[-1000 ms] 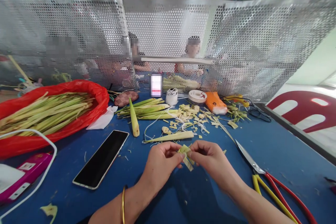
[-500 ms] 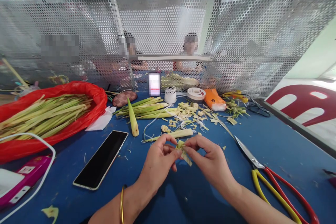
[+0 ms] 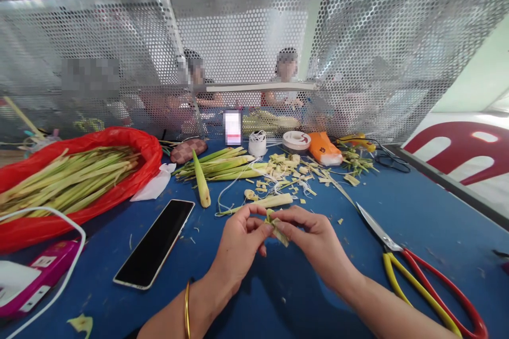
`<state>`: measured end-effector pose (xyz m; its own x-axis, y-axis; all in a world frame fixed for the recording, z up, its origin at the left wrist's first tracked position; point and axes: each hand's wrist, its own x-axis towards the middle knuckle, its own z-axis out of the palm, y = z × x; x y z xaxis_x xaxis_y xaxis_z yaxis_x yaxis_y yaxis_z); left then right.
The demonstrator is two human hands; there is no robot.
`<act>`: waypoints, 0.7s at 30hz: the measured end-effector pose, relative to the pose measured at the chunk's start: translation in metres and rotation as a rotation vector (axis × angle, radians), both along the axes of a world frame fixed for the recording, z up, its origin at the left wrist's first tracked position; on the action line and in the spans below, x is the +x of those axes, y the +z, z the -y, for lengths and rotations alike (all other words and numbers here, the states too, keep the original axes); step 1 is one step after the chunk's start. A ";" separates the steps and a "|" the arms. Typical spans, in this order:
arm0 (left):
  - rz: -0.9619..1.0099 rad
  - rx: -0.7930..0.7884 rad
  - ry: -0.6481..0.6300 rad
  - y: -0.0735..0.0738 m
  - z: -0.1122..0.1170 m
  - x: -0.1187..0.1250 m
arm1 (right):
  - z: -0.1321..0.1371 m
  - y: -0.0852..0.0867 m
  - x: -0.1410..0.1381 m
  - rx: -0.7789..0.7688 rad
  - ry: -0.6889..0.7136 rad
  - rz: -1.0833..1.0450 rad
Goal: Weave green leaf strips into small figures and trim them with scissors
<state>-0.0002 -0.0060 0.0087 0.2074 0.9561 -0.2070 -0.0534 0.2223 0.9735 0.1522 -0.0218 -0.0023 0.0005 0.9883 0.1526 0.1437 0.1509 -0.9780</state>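
Observation:
Between my two hands is a small folded strip of pale green leaf [image 3: 281, 235]. My left hand [image 3: 243, 238] pinches one side of it with thumb and forefinger. From the other side, my right hand [image 3: 314, 235] grips it the same way, its fingertips covering part of the fold. Just beyond the hands lies a pale leaf stalk [image 3: 274, 201] with white thread beside it. Scissors [image 3: 382, 230] with one red and one yellow handle rest to the right of my right hand. Left of my left hand lies a dark-screened phone [image 3: 155, 243].
A red plastic bag [image 3: 147, 143] full of long leaves stands at left, near a purple power strip [image 3: 43, 275]. Behind are a leaf bundle [image 3: 222, 164], a thread spool [image 3: 257, 144], a tape roll [image 3: 296, 141], an orange tissue pack [image 3: 324, 148] and a perforated metal screen [image 3: 246, 37].
My right fingers have shifted slightly over the leaf strip, covering more of its fold. The view has tilted a little; both hands stay in nearly the same place.

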 end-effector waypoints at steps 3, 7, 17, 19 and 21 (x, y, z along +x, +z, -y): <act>0.012 -0.025 -0.010 0.000 -0.001 -0.001 | -0.002 -0.001 0.001 0.017 0.019 -0.001; 0.039 -0.067 -0.018 -0.001 -0.002 -0.002 | -0.003 0.000 0.003 0.020 0.035 0.015; 0.058 -0.120 -0.029 -0.002 0.000 0.002 | 0.001 0.005 0.001 -0.020 -0.096 0.120; 0.044 -0.099 -0.031 -0.002 0.001 0.003 | 0.001 0.005 0.000 -0.030 -0.105 0.143; 0.021 -0.077 -0.035 -0.002 0.001 0.003 | 0.000 0.005 0.000 -0.036 -0.102 0.167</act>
